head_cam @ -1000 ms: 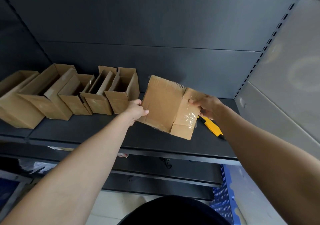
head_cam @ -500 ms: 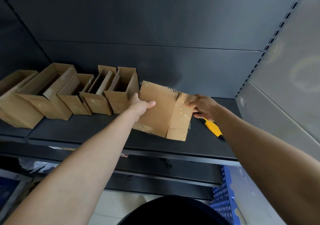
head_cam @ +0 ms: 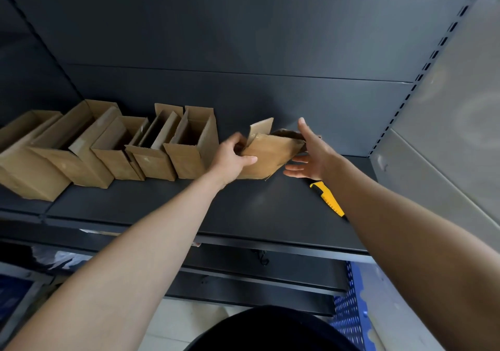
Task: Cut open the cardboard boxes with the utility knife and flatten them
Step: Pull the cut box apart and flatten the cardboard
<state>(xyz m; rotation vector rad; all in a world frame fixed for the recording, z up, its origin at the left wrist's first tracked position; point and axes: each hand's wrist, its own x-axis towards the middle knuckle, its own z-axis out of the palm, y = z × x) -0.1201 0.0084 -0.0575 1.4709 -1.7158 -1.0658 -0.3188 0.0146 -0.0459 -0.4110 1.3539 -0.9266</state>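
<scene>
My left hand [head_cam: 232, 156] grips the left edge of a brown cardboard box [head_cam: 266, 156], thumb on its front face, holding it on the dark shelf [head_cam: 243, 212]. One flap sticks up at the box's top. My right hand [head_cam: 311, 153] hovers just right of the box with fingers spread and straight, holding nothing. The yellow and black utility knife [head_cam: 328, 199] lies on the shelf under my right forearm, partly hidden. A row of several opened cardboard boxes [head_cam: 113, 145] stands along the shelf to the left.
The shelf's dark back panel [head_cam: 243, 93] rises behind the boxes. A grey side panel [head_cam: 446, 134] closes the right. Lower shelves and a blue perforated crate [head_cam: 349, 318] sit below the front edge.
The box has moved left and back toward the row and turned. My right hand has let go of it and opened, now apart from the box.
</scene>
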